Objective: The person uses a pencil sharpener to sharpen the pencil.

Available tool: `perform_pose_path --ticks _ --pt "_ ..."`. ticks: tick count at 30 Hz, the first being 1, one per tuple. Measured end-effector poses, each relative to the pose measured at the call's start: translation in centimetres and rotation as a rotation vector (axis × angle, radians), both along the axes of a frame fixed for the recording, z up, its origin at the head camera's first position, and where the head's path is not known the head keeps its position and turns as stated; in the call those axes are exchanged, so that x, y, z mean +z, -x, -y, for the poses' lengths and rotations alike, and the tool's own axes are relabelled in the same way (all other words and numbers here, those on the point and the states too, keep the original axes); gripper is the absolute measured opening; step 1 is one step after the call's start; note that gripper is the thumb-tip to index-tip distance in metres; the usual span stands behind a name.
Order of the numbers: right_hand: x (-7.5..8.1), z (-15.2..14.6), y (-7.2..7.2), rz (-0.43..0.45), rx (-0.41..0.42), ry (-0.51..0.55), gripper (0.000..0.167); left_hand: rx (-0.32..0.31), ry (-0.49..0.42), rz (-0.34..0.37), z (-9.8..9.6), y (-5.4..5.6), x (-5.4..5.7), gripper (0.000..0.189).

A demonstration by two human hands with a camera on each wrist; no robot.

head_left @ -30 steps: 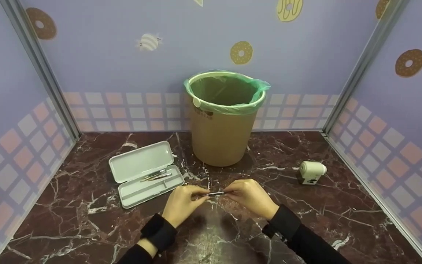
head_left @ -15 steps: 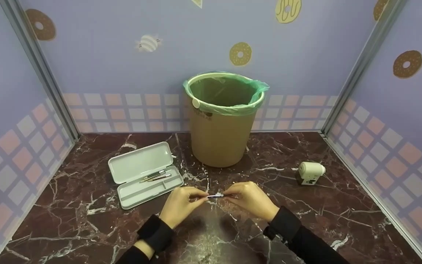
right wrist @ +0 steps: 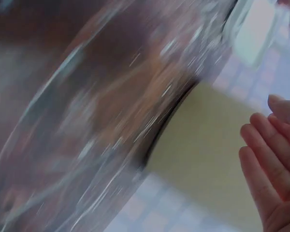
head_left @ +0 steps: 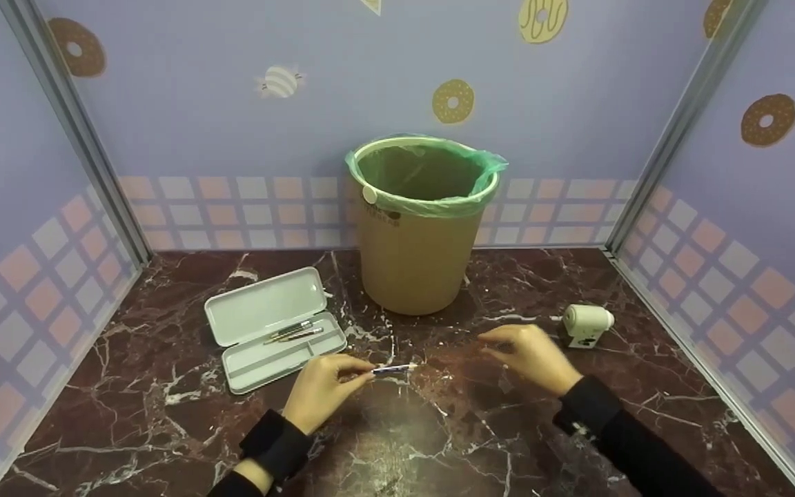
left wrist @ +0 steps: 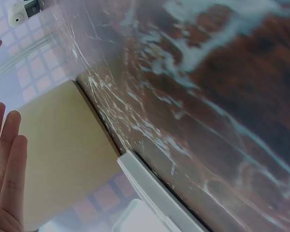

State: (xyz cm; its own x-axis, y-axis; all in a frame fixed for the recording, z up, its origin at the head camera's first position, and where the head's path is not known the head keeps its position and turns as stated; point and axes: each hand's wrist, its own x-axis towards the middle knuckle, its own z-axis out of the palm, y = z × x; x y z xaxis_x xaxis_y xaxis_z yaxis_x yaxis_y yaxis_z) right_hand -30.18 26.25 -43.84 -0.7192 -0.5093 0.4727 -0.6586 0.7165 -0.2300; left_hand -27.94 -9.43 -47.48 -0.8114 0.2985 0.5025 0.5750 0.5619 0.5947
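My left hand point(head_left: 323, 388) pinches one end of a short, slim blue-and-white pencil point(head_left: 394, 368) between thumb and fingertips, above the table in the head view. Its pale tip points right. In the left wrist view only a few straight fingers point(left wrist: 12, 169) of that hand show at the left edge. My right hand point(head_left: 534, 357) is apart from the pencil, off to its right, with thumb and index finger separated and nothing visible between them. The right wrist view has its fingers point(right wrist: 268, 164) fairly straight.
An open grey-white pencil case point(head_left: 249, 362) with several thin pencils point(head_left: 294, 333) lies left of the hands. Behind stands a tan bin point(head_left: 415, 262) with a green liner point(head_left: 439, 206). A small cream device point(head_left: 586, 324) with a side knob is at right. Patterned walls enclose the marble-look table point(head_left: 183, 442).
Both hands had been at the pencil's two ends. The right hand has let go and moved right and slightly up; the left has shifted a little left, carrying the pencil.
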Motion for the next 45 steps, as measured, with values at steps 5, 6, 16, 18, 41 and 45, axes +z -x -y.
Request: perform_pose_path --ticks 5,6,16,18,41,45 --pt "0.7 -5.6 1.0 0.007 -0.146 -0.075 0.027 0.028 0.02 0.006 0.6 -0.1 0.0 0.011" --pt "0.8 -6.7 1.2 0.009 -0.177 -0.086 0.029 0.032 0.024 0.006 0.7 -0.1 0.0 0.011" --pt "0.9 -15.3 2.8 0.065 -0.359 -0.28 0.057 0.036 0.016 0.005 1.2 -0.1 -0.2 0.01" --pt "0.7 -16.2 3.2 0.081 -0.362 -0.299 0.061 0.035 0.018 0.001 1.3 -0.1 -0.3 0.01" --pt "-0.1 -18.6 4.7 0.138 -0.331 -0.339 0.043 0.045 0.03 0.023 1.6 -0.1 -0.1 0.011" --pt "0.2 -18.5 4.7 0.171 -0.319 -0.3 0.04 0.05 0.04 0.027 1.7 0.0 0.0 0.011"
